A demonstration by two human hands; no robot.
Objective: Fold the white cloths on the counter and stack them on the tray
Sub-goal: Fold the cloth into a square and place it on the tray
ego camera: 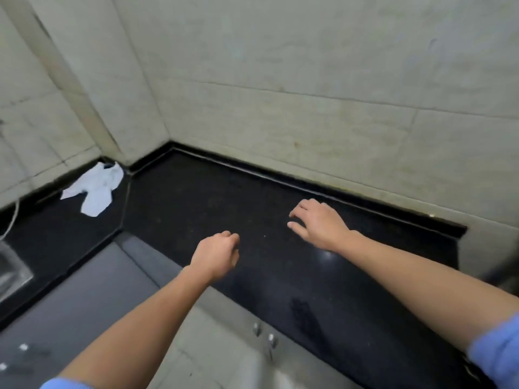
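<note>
Black speckled counter (213, 197), crumpled white cloth (94, 189)

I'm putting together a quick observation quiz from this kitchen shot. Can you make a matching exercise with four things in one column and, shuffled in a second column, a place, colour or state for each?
Column one:
1. white cloth
2. left hand
3. right hand
4. counter

Column two:
a. black and glossy
b. fingers spread, palm down
c. crumpled, lying at the far left
d. fingers loosely curled, holding nothing

Pairs: 1-c, 2-d, 3-b, 4-a.
</note>
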